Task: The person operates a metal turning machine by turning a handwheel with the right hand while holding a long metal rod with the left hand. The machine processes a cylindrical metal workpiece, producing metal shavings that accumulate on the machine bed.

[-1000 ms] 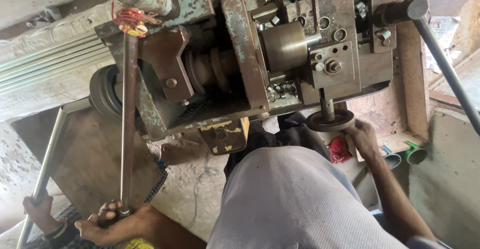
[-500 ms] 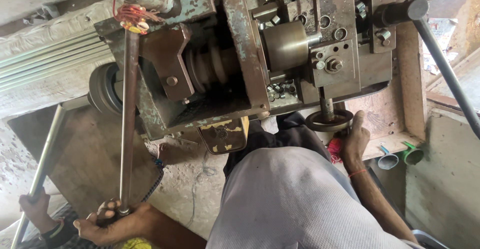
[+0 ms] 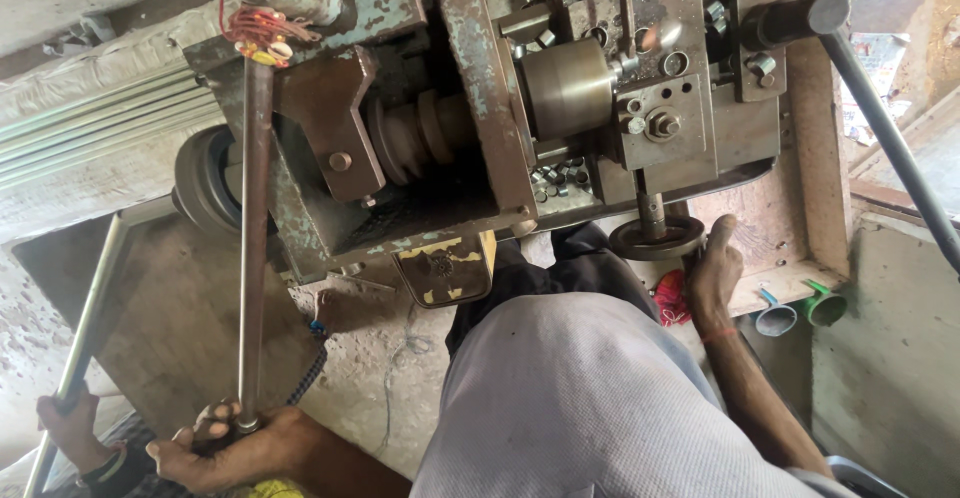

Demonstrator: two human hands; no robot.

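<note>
Long brown steel lever rod runs from the machine's upper left, where red thread is wound round its top, down to bottom left of view. Left hand is closed round its lower end, fingers wrapped, thumb side up. Rod looks stiff, heavy, bare metal, probably greasy so likely slick; best grip looks like the low end where the hand already is, most leverage there

Small dark round handwheel sits under the machine's front on a short vertical spindle, right of centre. Right hand rests against its right rim, thumb raised, fingers curled loosely; can't tell if it truly grips the rim or just touches. Wheel looks rigid cast metal, take by the rim

Both belong to a worn blue-green and rust-brown metal lathe-type machine, with a dull brass-coloured chuck cylinder mid-frame and stepped pulley left of it. Small loose metal rings lie below the chuck. Person's grey-clad knee fills bottom centre

Far left, another person's hand holds a thin grey rod, apart from the lever. Right side: long dark bar slanting down, green funnel and grey funnel near a wooden ledge, red cloth scrap just beside the right wrist
</note>
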